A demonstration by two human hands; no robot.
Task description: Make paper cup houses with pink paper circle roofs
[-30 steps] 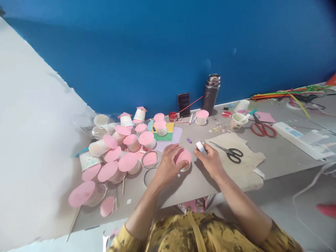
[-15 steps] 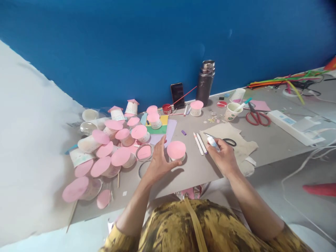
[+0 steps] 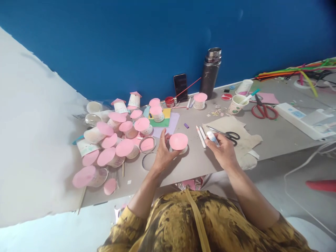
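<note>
My left hand (image 3: 166,151) curls around the near left side of a small paper cup topped with a pink paper disc (image 3: 179,141). Its thumb lies against the cup's front, and its fingers are at the left edge. Between the thumb and fingers of my right hand (image 3: 223,148) is a white and blue glue stick (image 3: 212,137), tilted. Two white markers (image 3: 201,136) lie just left of the glue stick. Black-handled scissors (image 3: 232,137) rest on a beige cloth (image 3: 245,134) beyond my right hand.
Several pink-topped cups (image 3: 124,147) crowd the left side. Behind stand a phone (image 3: 181,87) and a dark thermos (image 3: 210,77). Red-handled scissors (image 3: 264,111), a patterned paper cup (image 3: 237,105) and a white power strip (image 3: 299,120) occupy the right. Tape rings (image 3: 147,144) lie left of my left hand.
My left thumb and fingers have drawn closer together around the pink-topped cup. The glue stick stays in my right hand. The whole view has shifted slightly.
</note>
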